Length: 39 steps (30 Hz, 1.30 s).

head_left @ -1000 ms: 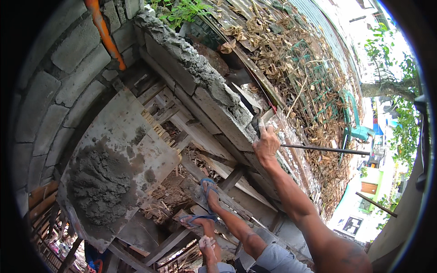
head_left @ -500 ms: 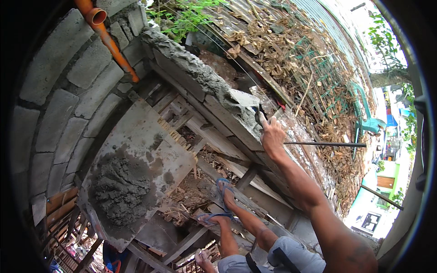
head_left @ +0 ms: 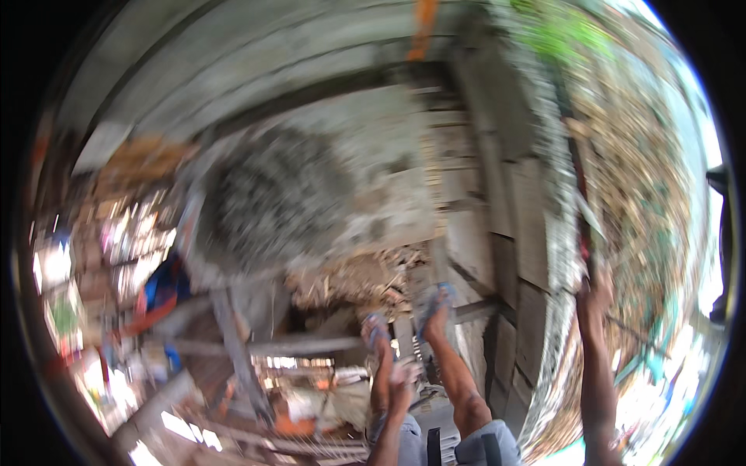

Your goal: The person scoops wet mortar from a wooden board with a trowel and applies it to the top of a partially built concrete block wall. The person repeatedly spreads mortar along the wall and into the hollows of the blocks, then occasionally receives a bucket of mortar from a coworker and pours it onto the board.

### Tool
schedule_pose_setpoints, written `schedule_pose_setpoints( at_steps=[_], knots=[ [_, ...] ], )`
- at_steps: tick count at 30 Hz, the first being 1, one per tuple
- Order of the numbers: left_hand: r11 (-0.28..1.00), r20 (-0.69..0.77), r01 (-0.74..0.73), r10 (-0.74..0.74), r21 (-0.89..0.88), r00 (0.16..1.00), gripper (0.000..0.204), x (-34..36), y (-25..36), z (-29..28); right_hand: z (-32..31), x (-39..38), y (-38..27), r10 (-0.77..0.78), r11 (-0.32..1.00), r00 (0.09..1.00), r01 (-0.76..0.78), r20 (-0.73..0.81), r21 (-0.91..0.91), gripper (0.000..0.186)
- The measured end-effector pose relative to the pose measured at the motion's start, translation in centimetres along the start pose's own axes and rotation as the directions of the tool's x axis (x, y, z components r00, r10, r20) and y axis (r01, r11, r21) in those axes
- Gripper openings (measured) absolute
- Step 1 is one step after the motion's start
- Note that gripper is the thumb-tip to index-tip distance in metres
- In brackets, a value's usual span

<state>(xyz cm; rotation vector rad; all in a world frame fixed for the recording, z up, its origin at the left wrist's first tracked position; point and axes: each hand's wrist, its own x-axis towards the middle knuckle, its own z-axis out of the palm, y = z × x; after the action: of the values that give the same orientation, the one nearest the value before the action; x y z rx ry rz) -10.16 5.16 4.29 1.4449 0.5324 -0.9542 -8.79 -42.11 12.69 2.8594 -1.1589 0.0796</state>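
View from the head, looking down, heavily smeared by motion. The right hand is raised at the right of the frame, at the top edge of the block wall, with its forearm running up from the lower edge. A thin dark tool rises from this hand along the wall top; its kind cannot be read through the blur, and how tightly the grip closes on it cannot be told, though the hand sits at the tool's lower end. The left hand lies low near the centre, close above the knees, beside the person's legs; whether its grip is open or closed, or holds anything, cannot be told. Both feet wear blue sandals and rest on the planks of a wooden scaffold that crosses the lower middle. Upper centre, a grey mound of mortar sits on a pale board serving as the worktop, well apart from both hands. Just below the board lies loose brown rubble. An orange pipe runs down the curved grey wall at the top. To the right of the block wall, beyond the right hand, spreads a mass of dry brown leaves and twigs, with green foliage above it.
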Motion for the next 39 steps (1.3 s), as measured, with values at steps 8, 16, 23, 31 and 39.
schedule_pose_setpoints(
  at_steps=[8,16,23,31,39],
  knots=[
    [0.956,-0.110,0.183,-0.162,0.231,0.981,0.044,6.7,-8.6,0.0,16.6,-8.4,-31.5,-0.102,0.681,0.597,-0.541,0.796,0.493,0.044],
    [0.994,-0.319,0.112,-0.106,-0.002,0.942,0.040,10.2,-1.3,-4.0,34.5,-7.0,-54.9,-0.437,0.773,0.695,-0.034,0.571,0.633,0.050],
    [0.792,-0.037,0.292,-0.367,-0.536,0.929,0.048,9.9,1.1,-3.5,29.9,-11.2,-46.3,-0.053,0.717,0.654,-0.501,0.754,0.485,0.053],
    [0.834,-0.110,0.201,-0.296,-0.514,0.949,0.053,9.9,2.6,-4.7,39.8,-10.6,-59.6,-0.193,0.368,0.763,-0.526,0.617,0.766,0.052],
    [0.871,-0.083,0.302,-0.360,-0.387,0.929,0.056,9.2,0.8,-2.9,35.0,-9.9,-55.2,-0.357,0.858,0.933,0.307,0.048,0.412,0.039]
  ],
)
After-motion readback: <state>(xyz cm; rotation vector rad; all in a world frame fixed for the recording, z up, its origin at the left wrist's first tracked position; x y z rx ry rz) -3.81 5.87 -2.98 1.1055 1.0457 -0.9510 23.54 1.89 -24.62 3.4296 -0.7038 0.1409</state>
